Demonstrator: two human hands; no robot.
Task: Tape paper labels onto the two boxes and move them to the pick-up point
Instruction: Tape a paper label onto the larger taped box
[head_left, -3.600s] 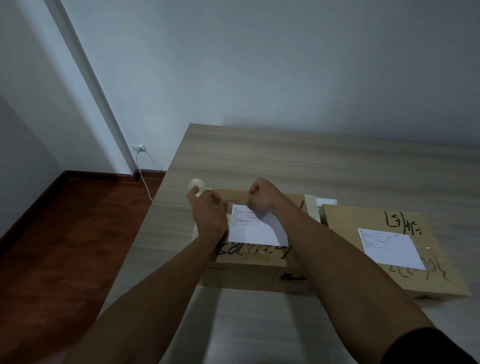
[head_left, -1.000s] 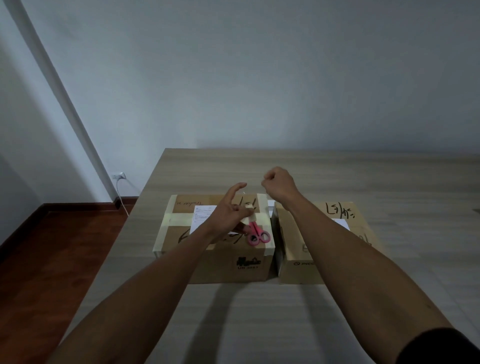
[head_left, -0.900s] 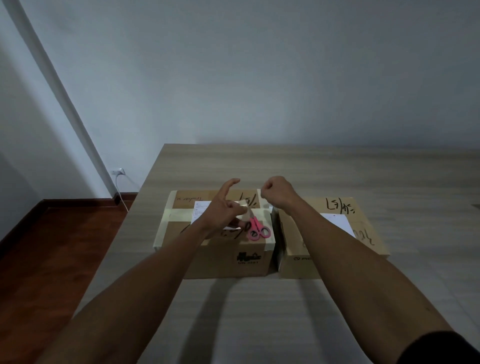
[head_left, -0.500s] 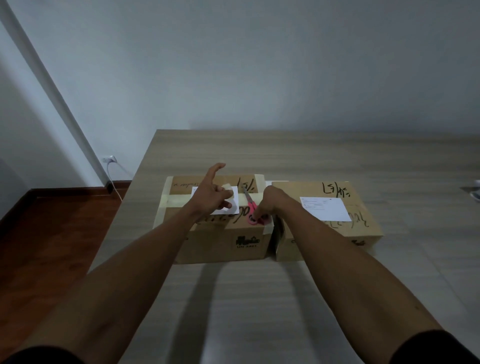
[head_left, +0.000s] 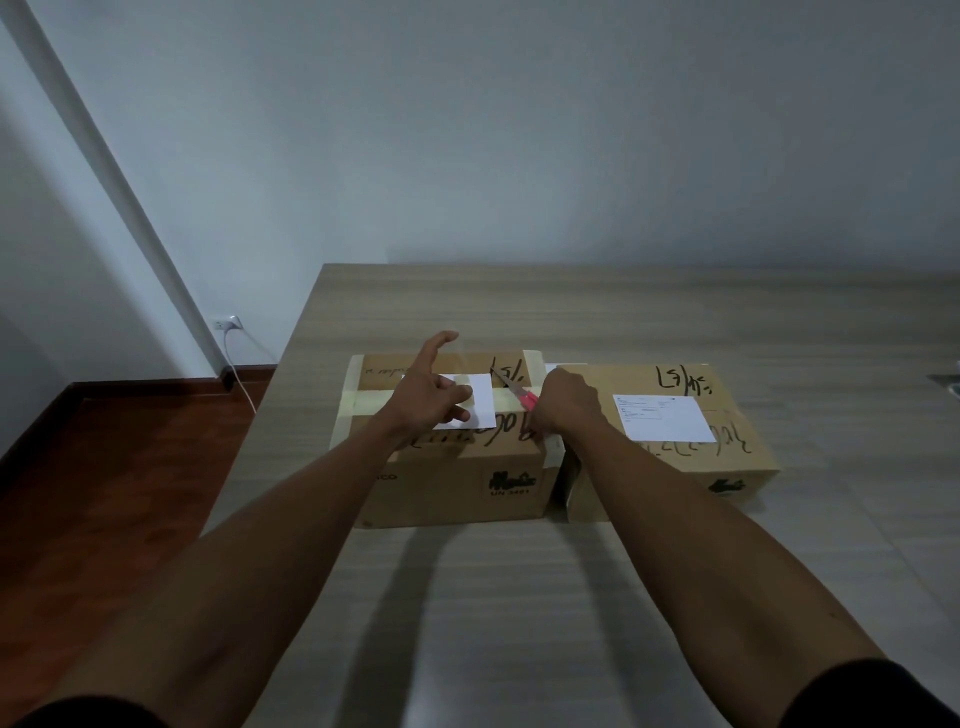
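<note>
Two brown cardboard boxes stand side by side on the table. The left box (head_left: 447, 467) carries a white paper label (head_left: 482, 402) on its top. The right box (head_left: 675, 462) bears its own label (head_left: 667, 425). My left hand (head_left: 428, 397) hovers over the left label, index finger raised, the other fingers round a small pale tape roll (head_left: 462, 393). My right hand (head_left: 569, 408) grips the pink handles of the scissors (head_left: 523, 397) at the left box's right edge, blades pointing up-left. Any tape strip is too faint to make out.
The wooden table (head_left: 519, 597) ends at its left edge near a red-brown floor. A wall socket with a white cable (head_left: 231, 332) sits low on the left wall. A small white slip (head_left: 553, 368) shows behind the boxes. A dark object (head_left: 950, 384) pokes in at the far right.
My right hand dropped from above the boxes onto the scissors lying on the left box and closed on their handles. My left hand stayed over the label.
</note>
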